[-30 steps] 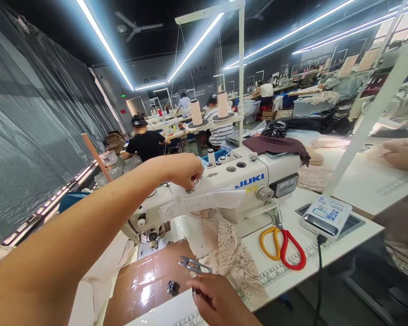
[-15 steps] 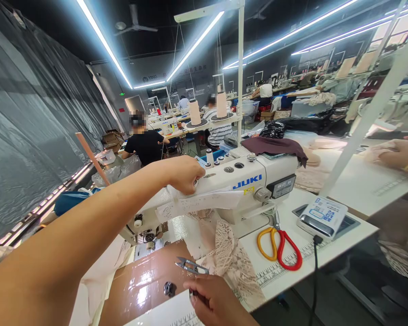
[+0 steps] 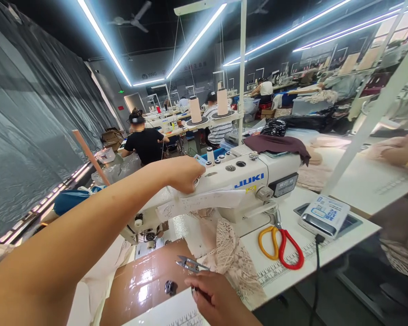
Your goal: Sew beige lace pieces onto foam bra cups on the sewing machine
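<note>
My left hand (image 3: 185, 174) reaches across to the top of the white JUKI sewing machine (image 3: 221, 181). Its fingers are curled at the machine head, and what they grip is hidden. In the lower middle, my right hand (image 3: 217, 296) is closed with thumb and finger together; a small dark thing shows below the fingers, too hidden to name. Just beyond that hand lies a pair of thread snips (image 3: 190, 264), blades apart. A small shiny metal piece like a bobbin case (image 3: 170, 287) rests left of it on the brown taped sheet (image 3: 146, 280). Beige lace fabric (image 3: 233, 258) lies alongside.
Scissors (image 3: 281, 246) with yellow and red handles lie right of the machine, near a white box-shaped device (image 3: 324, 216) with a black cable. Small thread spools (image 3: 210, 156) stand behind my left hand. Another person's hand (image 3: 399, 151) is at the neighbouring table.
My two hands hold almost the same places and poses. The view has shifted slightly. At the right, the other person's hand has moved a little.
</note>
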